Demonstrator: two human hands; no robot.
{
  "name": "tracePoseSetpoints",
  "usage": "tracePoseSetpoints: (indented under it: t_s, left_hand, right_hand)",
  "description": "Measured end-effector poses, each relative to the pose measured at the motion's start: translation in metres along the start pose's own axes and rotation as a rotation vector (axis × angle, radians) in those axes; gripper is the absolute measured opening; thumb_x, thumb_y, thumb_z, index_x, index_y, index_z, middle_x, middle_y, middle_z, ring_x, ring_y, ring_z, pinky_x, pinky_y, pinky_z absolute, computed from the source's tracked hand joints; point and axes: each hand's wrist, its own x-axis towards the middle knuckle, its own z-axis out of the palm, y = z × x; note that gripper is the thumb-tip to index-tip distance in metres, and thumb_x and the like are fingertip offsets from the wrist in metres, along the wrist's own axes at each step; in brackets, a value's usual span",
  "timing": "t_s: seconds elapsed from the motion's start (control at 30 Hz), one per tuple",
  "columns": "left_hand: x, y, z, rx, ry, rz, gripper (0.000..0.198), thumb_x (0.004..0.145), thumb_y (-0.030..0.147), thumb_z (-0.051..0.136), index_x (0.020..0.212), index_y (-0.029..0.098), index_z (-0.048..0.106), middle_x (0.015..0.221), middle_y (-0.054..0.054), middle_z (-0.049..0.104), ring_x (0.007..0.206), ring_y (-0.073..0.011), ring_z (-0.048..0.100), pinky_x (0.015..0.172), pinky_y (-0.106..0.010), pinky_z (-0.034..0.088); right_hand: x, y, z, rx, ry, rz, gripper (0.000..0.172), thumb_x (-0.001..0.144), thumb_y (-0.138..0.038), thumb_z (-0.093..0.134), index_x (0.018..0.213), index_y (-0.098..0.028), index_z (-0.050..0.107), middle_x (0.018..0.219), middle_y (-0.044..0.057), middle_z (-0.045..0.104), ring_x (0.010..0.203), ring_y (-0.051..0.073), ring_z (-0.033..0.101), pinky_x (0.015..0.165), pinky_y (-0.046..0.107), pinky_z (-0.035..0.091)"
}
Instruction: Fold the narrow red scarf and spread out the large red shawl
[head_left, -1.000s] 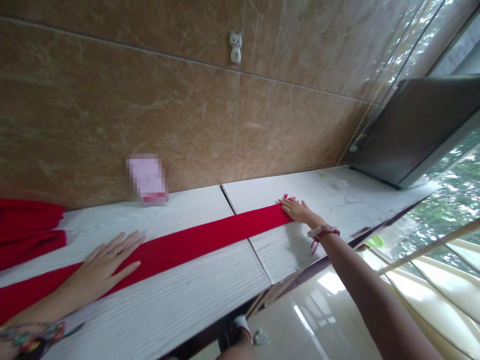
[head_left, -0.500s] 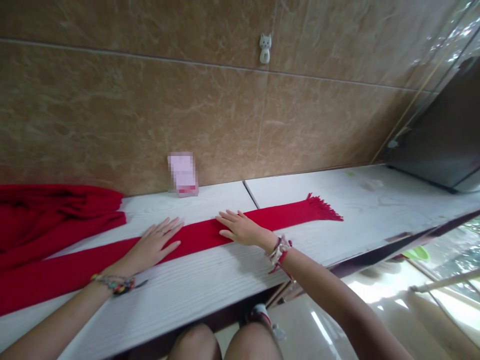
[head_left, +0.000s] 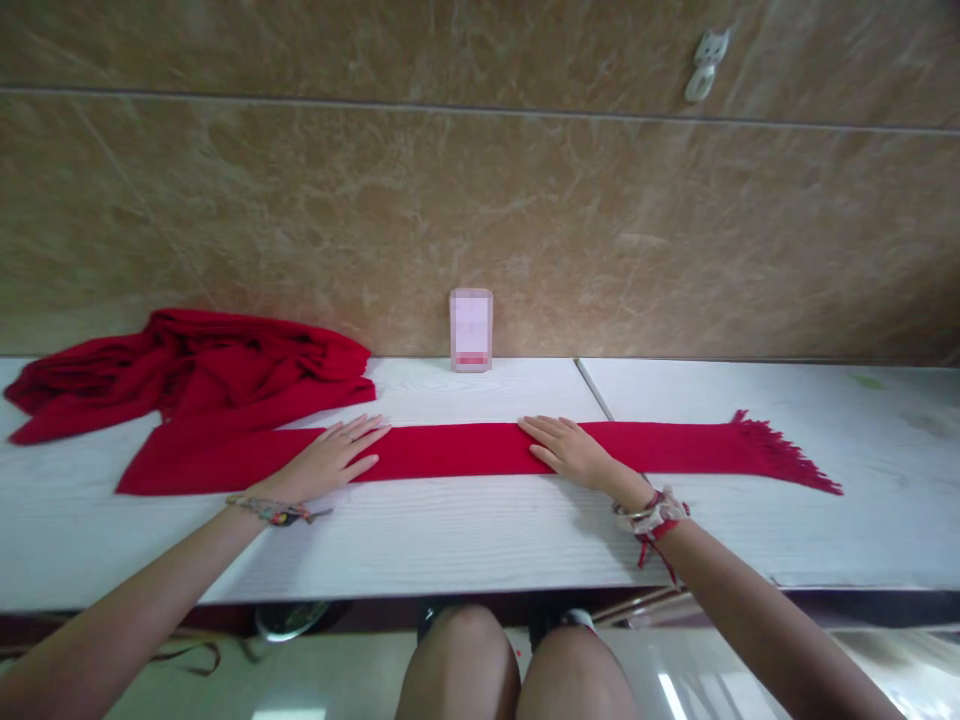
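A red scarf (head_left: 457, 450) lies in a long flat strip along the white table, its fringed end to the right. The rest of its red cloth is bunched in a loose heap at the back left. My left hand (head_left: 324, 460) rests flat on the strip left of the middle, fingers stretched out. Farther right, my right hand (head_left: 566, 450) also lies flat on the cloth with its fingers extended. Both palms face down and neither hand grips the fabric. Bracelets circle both wrists.
A small pale pink, blurred-out object (head_left: 471, 330) leans upright against the brown tiled wall (head_left: 360, 220). A white cat-shaped piece (head_left: 707, 65) is fixed higher on the wall. The white table (head_left: 450, 550) has a seam at right; my knees are below its front edge.
The view has swung left and levelled, so the whole heap of red cloth now shows. Both hands stay flat on the scarf, with a slightly wider gap between them.
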Motion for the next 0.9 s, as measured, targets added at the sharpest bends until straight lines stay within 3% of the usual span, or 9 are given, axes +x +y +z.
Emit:
tracePoseSetpoints:
  t_s: [0.13,0.27,0.4,0.53,0.63,0.73,0.9]
  left_hand:
    - [-0.046,-0.043,-0.006,0.063,-0.01,-0.118,0.051,0.087,0.034,0.026,0.133,0.017,0.037,0.142,-0.009,0.033,0.13,-0.0202,0.027,0.104,-0.039,0.022]
    - [-0.078,-0.068,-0.012,0.11,-0.055,-0.223,0.052,0.086,0.032,0.023,0.133,0.015,0.038,0.141,-0.011,0.034,0.13,-0.0215,0.029,0.104,-0.042,0.022]
    - [-0.087,-0.071,-0.012,0.141,-0.056,-0.244,0.051,0.087,0.03,0.022,0.134,0.016,0.036,0.141,-0.009,0.033,0.131,-0.0194,0.027,0.105,-0.039,0.021]
    - [-0.087,-0.068,-0.01,0.154,-0.058,-0.244,0.05,0.088,0.029,0.022,0.135,0.016,0.034,0.143,-0.009,0.03,0.131,-0.0197,0.025,0.105,-0.039,0.021]
    - [-0.096,-0.074,-0.009,0.133,-0.062,-0.249,0.051,0.088,0.032,0.024,0.135,0.017,0.033,0.143,-0.01,0.03,0.131,-0.0207,0.026,0.104,-0.04,0.023]
    - [-0.113,-0.09,-0.007,0.117,-0.049,-0.278,0.051,0.087,0.033,0.024,0.135,0.018,0.035,0.142,-0.009,0.031,0.13,-0.02,0.028,0.103,-0.039,0.025]
    - [-0.144,-0.118,-0.002,0.082,0.012,-0.357,0.051,0.087,0.034,0.022,0.132,0.018,0.04,0.138,-0.009,0.039,0.127,-0.0202,0.034,0.103,-0.042,0.026]
  right_hand:
    - [0.0,0.005,0.004,0.003,-0.011,-0.012,0.048,0.092,-0.037,0.023,0.135,-0.019,0.035,0.138,0.009,0.039,0.126,0.022,0.036,0.102,0.046,0.029]
    - [0.007,0.0,0.005,-0.022,-0.021,0.023,0.047,0.091,-0.037,0.027,0.134,-0.019,0.037,0.137,0.01,0.04,0.126,0.024,0.036,0.102,0.049,0.028]
    - [0.036,-0.042,-0.002,-0.032,0.014,-0.023,0.048,0.091,-0.039,0.031,0.133,-0.018,0.038,0.14,0.012,0.035,0.129,0.027,0.029,0.103,0.052,0.024]
    - [0.081,-0.111,-0.008,0.033,0.006,-0.282,0.051,0.091,-0.044,0.03,0.135,-0.02,0.036,0.141,0.011,0.034,0.13,0.025,0.028,0.104,0.05,0.024]
    - [0.105,-0.147,-0.001,0.049,-0.022,-0.429,0.051,0.091,-0.045,0.03,0.135,-0.021,0.034,0.141,0.009,0.034,0.13,0.025,0.027,0.104,0.05,0.023]
    - [0.114,-0.155,0.013,0.037,-0.041,-0.471,0.051,0.091,-0.045,0.031,0.135,-0.021,0.034,0.142,0.008,0.032,0.13,0.025,0.027,0.103,0.051,0.023]
    - [0.113,-0.147,0.024,0.031,-0.015,-0.484,0.052,0.09,-0.045,0.031,0.135,-0.021,0.034,0.141,0.008,0.034,0.13,0.025,0.028,0.103,0.049,0.025]
